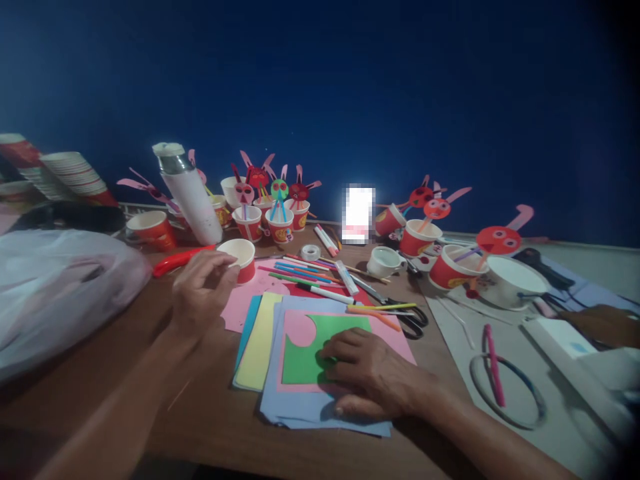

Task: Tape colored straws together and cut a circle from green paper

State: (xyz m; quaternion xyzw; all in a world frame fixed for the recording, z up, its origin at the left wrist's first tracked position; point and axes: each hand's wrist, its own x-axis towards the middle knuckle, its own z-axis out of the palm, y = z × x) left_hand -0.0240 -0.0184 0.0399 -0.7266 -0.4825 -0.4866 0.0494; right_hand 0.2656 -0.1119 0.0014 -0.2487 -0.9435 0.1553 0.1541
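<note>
My left hand (203, 290) is raised at the left of the papers, fingers curled towards the thumb. Its fingertips overlap the near left side of a red and white paper cup (243, 260); I cannot tell whether they touch it or pinch something small. My right hand (367, 373) lies flat, fingers spread, on a green sheet (303, 363) with a round bite cut from its upper left corner. Beneath are a pink sheet (299, 321) and light blue sheets (285, 413). Yellow paper (260, 353) and a blue-green sheet (243, 357) stick out at the left.
Marker pens (325, 293), black-handled scissors (415, 323) and a tape roll (311, 252) lie beyond the papers. Cups with paper animal heads (280, 190) line the back, beside a white flask (193, 200). A plastic bag (65, 293) sits left; another person's hand (597, 323) is right.
</note>
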